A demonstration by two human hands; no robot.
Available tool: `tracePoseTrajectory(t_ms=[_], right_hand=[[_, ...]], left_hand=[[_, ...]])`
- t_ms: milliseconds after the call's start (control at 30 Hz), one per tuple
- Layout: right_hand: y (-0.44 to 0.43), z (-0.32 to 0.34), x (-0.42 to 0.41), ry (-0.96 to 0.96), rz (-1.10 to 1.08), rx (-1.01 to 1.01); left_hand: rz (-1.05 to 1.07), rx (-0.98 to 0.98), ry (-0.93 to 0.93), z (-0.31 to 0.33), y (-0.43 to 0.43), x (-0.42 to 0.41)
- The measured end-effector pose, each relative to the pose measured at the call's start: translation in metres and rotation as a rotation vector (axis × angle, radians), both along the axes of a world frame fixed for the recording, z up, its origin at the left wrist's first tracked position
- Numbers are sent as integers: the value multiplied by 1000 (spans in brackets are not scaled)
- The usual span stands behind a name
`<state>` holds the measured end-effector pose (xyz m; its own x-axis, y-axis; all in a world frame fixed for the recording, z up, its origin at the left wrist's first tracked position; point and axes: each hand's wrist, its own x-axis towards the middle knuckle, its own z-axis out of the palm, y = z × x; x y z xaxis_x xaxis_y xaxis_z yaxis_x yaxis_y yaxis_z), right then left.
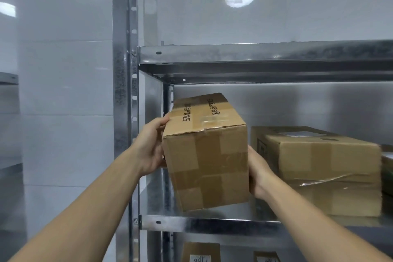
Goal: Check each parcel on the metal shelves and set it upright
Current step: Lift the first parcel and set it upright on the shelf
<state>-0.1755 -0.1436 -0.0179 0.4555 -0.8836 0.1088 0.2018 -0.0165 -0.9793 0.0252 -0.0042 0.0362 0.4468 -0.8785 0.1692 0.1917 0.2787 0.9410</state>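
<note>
Galvanised upright post [125,70] of the metal shelves at left. Left hand [151,147] grips the tilted parcel [206,155] at its upper left edge, thumb hooked over the top face, fingers out of sight behind the side. The parcel is a taped brown carton with printed characters on top. It sits above the middle shelf [212,222] at its left end, leaning; contact with the deck can't be told. Right hand [258,174] presses flat-palmed on the carton's lower right face, its fingers hidden, so whether they curl can't be told. Second parcel [319,168] stands on the shelf just beside it. Two labelled cartons [201,252] sit on the shelf below.
</note>
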Motion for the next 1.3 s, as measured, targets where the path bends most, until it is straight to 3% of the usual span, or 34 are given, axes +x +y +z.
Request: tracePoseTrajectory(t_ms=[267, 467, 700, 833, 1133, 1300], right_hand=[[3, 14, -7, 185, 117, -13], [0, 16, -17, 245, 139, -29], [-10, 32, -21, 118, 240, -102], [-9, 31, -23, -4, 259, -57], [-4, 30, -23, -26, 220, 5], [3, 26, -21, -19, 189, -72]], left_hand=[[-6, 111, -138, -3, -3, 3], [-36, 53, -131, -2, -2, 3], [-35, -199, -87, -8, -4, 9], [17, -186, -250, -9, -1, 4], [-19, -117, -197, -16, 3, -9], [20, -78, -202, -21, 1, -15]])
